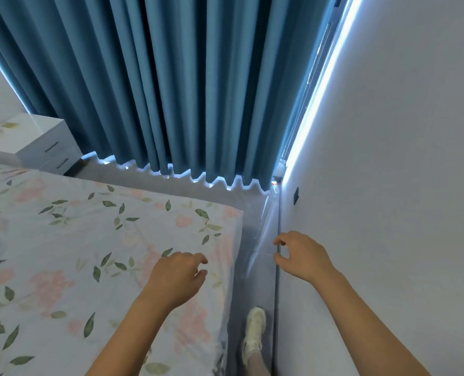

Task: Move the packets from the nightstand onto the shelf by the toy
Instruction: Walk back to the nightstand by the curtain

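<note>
A white nightstand with two drawers stands at the far left beside the bed's head. On its top I see only a leafy pattern; I cannot tell whether packets lie there. No shelf or toy is in view. My left hand hangs above the bed's near corner with loosely curled fingers, holding nothing. My right hand floats over the narrow floor strip by the wall, fingers loosely curled and empty.
A bed with a floral sheet fills the lower left. Blue curtains hang across the far wall. A white wall bounds the right. A narrow grey floor strip runs between bed and wall; my shoe stands on it.
</note>
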`<state>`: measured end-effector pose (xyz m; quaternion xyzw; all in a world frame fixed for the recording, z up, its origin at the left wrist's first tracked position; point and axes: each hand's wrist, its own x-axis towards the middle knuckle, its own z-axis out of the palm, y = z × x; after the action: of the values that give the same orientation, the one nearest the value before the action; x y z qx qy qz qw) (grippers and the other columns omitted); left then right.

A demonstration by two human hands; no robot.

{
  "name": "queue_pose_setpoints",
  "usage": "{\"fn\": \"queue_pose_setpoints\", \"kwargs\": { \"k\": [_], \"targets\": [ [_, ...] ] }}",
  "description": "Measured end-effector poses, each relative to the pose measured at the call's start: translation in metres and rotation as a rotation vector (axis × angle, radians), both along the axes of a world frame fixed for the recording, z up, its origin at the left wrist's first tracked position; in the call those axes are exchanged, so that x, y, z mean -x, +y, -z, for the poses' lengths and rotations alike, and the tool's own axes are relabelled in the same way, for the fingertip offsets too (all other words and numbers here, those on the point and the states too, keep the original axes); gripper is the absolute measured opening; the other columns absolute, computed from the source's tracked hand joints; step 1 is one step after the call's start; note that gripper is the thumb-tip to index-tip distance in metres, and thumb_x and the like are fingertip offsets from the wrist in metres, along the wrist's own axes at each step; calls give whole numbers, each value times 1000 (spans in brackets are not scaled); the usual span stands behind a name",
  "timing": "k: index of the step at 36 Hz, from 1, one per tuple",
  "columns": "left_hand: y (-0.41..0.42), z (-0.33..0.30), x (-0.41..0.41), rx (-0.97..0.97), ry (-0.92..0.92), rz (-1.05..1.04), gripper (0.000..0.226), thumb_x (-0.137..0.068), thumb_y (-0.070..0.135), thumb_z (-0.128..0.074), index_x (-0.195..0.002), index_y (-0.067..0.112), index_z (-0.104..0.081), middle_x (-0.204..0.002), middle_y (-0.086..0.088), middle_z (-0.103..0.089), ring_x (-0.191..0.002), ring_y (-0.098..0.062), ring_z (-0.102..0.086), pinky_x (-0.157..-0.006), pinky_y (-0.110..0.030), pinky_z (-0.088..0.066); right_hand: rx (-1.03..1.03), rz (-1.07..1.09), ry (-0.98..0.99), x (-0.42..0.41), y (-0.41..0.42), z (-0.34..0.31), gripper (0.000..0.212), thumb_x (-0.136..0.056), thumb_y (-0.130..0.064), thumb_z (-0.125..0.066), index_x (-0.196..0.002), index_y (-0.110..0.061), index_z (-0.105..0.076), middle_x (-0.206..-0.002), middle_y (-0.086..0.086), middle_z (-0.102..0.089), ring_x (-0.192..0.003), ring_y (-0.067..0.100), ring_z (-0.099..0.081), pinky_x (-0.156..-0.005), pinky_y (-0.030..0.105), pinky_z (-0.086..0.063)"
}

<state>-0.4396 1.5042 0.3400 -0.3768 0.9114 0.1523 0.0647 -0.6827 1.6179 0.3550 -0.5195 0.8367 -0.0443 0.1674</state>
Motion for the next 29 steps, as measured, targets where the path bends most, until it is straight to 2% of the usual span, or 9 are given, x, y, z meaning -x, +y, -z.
{"fn": "queue_pose_setpoints", "kwargs": {
  "k": [4, 11, 15, 18, 24, 29],
  "targets": [
    [-76, 1, 51, -125, 33, -96, 34, -97, 39, -44, -129, 30, -51, -114, 11, -65, -103, -11, -59, -84, -26, -47, 50, -8, -39, 68, -82, 11, 36, -87, -40, -57, -121, -29, -56, -124, -6, -53, -113, 15, -53, -84, 28, -45],
    [-229, -7, 181, -60, 33, -214, 32, -97, 36, -44, -126, 28, -54, -113, 10, -65, -105, -15, -58, -82, -28, -46, 88, 16, -51, 221, -222, 23, 38, -86, -38, -62, -122, -29, -56, -129, -7, -53, -118, 15, -52, -90, 31, -44],
    [-299, -15, 257, -43, 20, -237, 36, -97, 36, -42, -131, 30, -52, -118, 7, -65, -110, -19, -58, -88, -30, -46, 74, 10, -45, 294, -293, 24, 33, -87, -40, -59, -117, -28, -57, -126, -8, -54, -115, 14, -52, -90, 31, -46],
    [-340, -20, 296, -50, 30, -267, 38, -97, 41, -39, -135, 37, -46, -121, 4, -64, -112, -21, -57, -92, -33, -46, 34, -22, -13, 327, -339, 26, 34, -88, -45, -55, -117, -27, -53, -120, -6, -57, -111, 16, -52, -81, 29, -47],
    [-424, -15, 337, -79, 28, -329, 36, -97, 42, -39, -131, 36, -50, -121, 7, -63, -113, -19, -56, -91, -31, -44, 3, -150, 81, 369, -425, 26, 50, -89, -49, -50, -134, -30, -39, -123, -7, -57, -116, 16, -50, -88, 30, -47],
    [-496, -1, 377, -69, 5, -353, 28, -97, 39, -42, -121, 35, -56, -115, 9, -64, -107, -18, -58, -86, -30, -43, 0, -251, 143, 399, -500, 27, 50, -89, -47, -48, -135, -31, -37, -122, -11, -57, -113, 15, -52, -88, 28, -45]
  ]
}}
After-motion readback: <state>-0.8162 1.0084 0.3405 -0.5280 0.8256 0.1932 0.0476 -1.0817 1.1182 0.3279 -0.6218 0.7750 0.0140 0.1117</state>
